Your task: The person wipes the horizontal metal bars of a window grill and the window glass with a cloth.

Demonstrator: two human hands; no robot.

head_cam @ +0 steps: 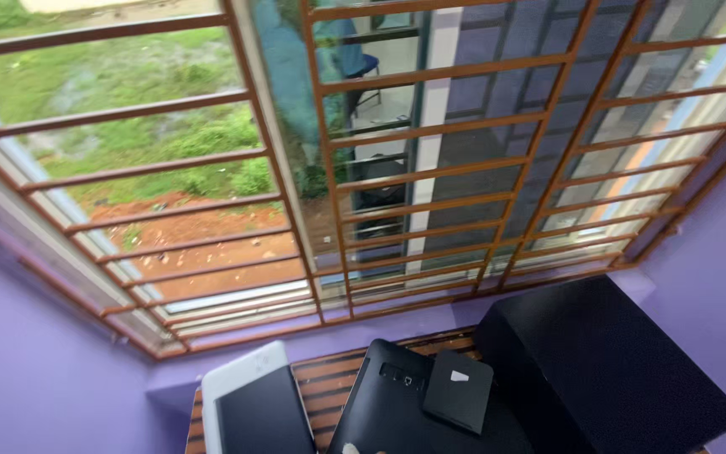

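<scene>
Neither of my hands shows clearly in the head view. A small pale tip (pixel 350 448) pokes in at the bottom edge, on a black flat device; I cannot tell what it is. That black flat device (pixel 380 399) lies on a wooden slatted table (pixel 323 387). A small black box (pixel 458 391) with a white mark rests on its right part. To the left lies a white-edged tablet-like device (pixel 249 395) with a dark face. A large black box (pixel 607 370) stands at the right.
A window with an orange-brown metal grille (pixel 329 168) fills the upper view, with grass and red soil outside. Purple walls (pixel 44 378) close in on the left and right, and a purple sill runs under the window.
</scene>
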